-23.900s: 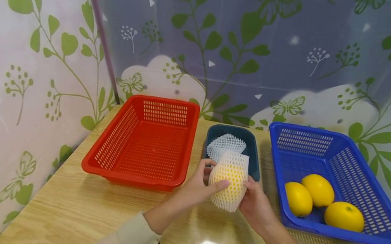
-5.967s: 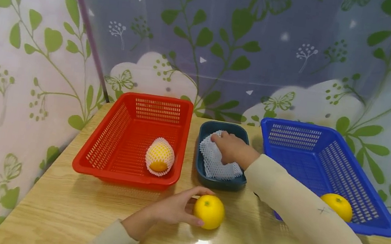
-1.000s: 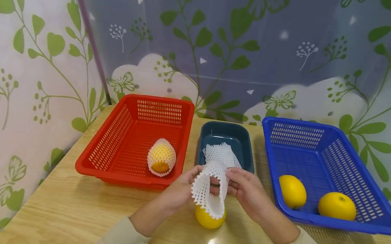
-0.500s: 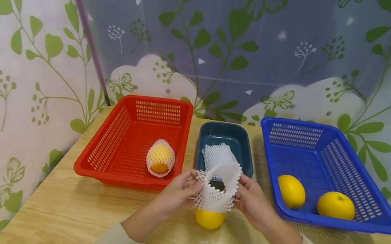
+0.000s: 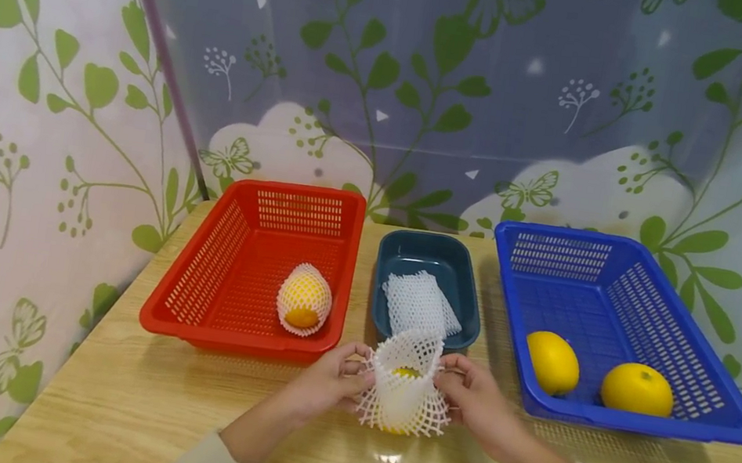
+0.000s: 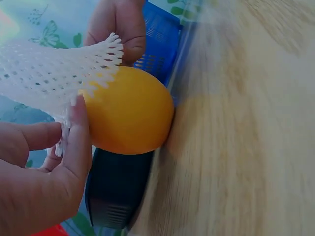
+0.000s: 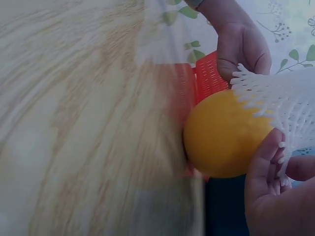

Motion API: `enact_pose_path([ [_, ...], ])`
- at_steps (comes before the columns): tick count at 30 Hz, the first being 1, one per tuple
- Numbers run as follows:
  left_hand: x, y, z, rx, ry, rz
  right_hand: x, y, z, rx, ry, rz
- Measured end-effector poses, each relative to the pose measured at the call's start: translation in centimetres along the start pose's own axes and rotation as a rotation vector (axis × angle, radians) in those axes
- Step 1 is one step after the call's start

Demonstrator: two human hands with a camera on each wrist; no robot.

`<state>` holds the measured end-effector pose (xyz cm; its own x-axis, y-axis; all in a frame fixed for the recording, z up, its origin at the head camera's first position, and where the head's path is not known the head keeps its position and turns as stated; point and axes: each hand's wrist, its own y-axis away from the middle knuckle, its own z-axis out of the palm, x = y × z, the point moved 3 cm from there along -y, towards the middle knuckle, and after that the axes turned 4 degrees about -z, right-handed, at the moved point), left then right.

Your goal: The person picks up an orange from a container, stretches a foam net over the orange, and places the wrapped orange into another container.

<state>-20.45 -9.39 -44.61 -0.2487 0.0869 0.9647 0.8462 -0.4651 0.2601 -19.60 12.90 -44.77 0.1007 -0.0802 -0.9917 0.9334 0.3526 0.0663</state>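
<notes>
A white foam net sleeve (image 5: 402, 386) stands over a yellow-orange citrus fruit (image 6: 130, 110) on the table, its flared lower edge round the fruit's top. My left hand (image 5: 332, 376) pinches the sleeve's edge on the left between thumb and fingers. On the right, my right hand (image 5: 478, 405) pinches the opposite edge. In the right wrist view the lower part of the fruit (image 7: 221, 137) is bare and rests on the wood. Behind the hands, more foam net sleeves (image 5: 418, 301) lie in a dark teal tray (image 5: 467, 277).
To the left stands a red basket (image 5: 249, 337) holding one fruit in a foam net (image 5: 304, 300). A blue basket (image 5: 629, 420) on the right contains two bare fruits, one near its left wall (image 5: 552, 364) and another beside it (image 5: 637, 389). A patterned curtain (image 5: 390, 92) hangs behind the table.
Over the last second the sleeve has been turned upright, spread wide at its lower edge and lowered onto the fruit. Earlier, a netted fruit came into the red basket.
</notes>
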Motion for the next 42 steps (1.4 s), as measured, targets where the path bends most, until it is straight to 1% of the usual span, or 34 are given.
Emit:
enact_pose_path([
  [5,-0.3,-0.1,-0.1,0.011,-0.031,0.020,0.6,-0.2,-0.1,-0.013,0.018,0.012],
  [9,-0.5,-0.2,-0.2,-0.007,-0.036,0.028,0.9,-0.3,-0.1,-0.011,0.036,0.015],
  [12,-0.8,-0.3,-0.3,-0.029,-0.034,0.031,1.0,-0.4,-0.2,0.003,0.071,0.021],
  [15,-1.1,-0.4,-0.4,-0.035,-0.042,0.026,1.2,-0.6,-0.3,0.013,0.112,0.029],
  [21,-1.5,-0.7,-0.7,-0.017,-0.130,0.016,1.7,-0.9,-0.4,0.020,0.171,0.037],
  [24,-1.6,-0.8,-0.7,-0.019,-0.157,0.017,1.9,-1.0,-0.3,0.027,0.203,0.037],
  [28,-1.6,-0.7,-0.7,-0.028,-0.146,0.011,1.9,-1.0,-0.2,0.048,0.221,0.021],
  [30,-1.5,-0.7,-0.6,-0.031,-0.143,0.010,1.9,-1.0,-0.2,0.052,0.221,0.006],
  [33,-1.6,-0.7,-0.6,-0.030,-0.148,0.006,1.8,-0.9,-0.2,0.027,0.194,0.006],
  [35,-1.8,-0.6,-0.7,-0.030,-0.148,-0.004,1.8,-0.8,-0.2,0.006,0.155,0.028],
  [39,-2.1,-0.4,-1.0,-0.037,-0.159,-0.024,1.8,-0.5,-0.5,-0.025,0.056,0.102],
  [42,-2.0,-0.1,-1.2,-0.057,-0.177,-0.023,1.7,-0.2,-0.8,-0.056,0.019,0.131],
])
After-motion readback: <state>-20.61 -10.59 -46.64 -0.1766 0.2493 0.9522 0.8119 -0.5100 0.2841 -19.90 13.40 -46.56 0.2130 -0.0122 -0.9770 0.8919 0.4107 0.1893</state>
